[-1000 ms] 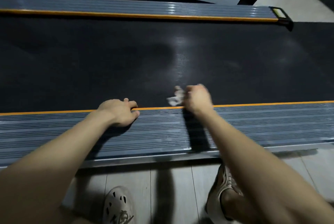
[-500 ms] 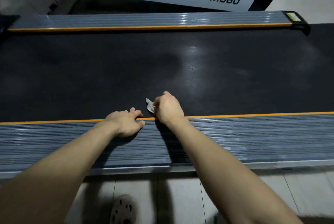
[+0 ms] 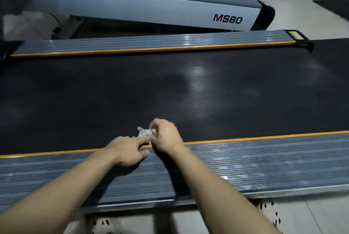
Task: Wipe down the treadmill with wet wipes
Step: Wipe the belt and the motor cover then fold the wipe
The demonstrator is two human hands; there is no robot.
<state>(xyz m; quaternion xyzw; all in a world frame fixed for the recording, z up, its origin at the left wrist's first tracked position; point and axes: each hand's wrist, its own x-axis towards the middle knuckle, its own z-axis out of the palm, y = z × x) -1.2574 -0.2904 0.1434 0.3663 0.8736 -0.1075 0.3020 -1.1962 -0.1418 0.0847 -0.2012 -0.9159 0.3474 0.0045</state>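
Note:
The treadmill lies across the view, with a black belt [image 3: 132,92] between two ribbed grey side rails edged in orange. My right hand [image 3: 166,136] grips a crumpled white wet wipe [image 3: 145,132] at the near edge of the belt, just above the orange strip [image 3: 264,135]. My left hand [image 3: 128,150] rests on the near side rail [image 3: 245,164], its fingers stretched toward the wipe and touching or nearly touching it. Part of the wipe is hidden inside my right fist.
The far side rail [image 3: 151,42] runs along the belt's other edge. Behind it stands a second treadmill with a white side panel marked MS80 [image 3: 227,19]. Pale floor tiles [image 3: 188,220] and my shoes show below the near rail.
My right hand has slid the wipe left along the belt's near edge until it meets my left hand. My left fingers have stretched out toward the wipe.

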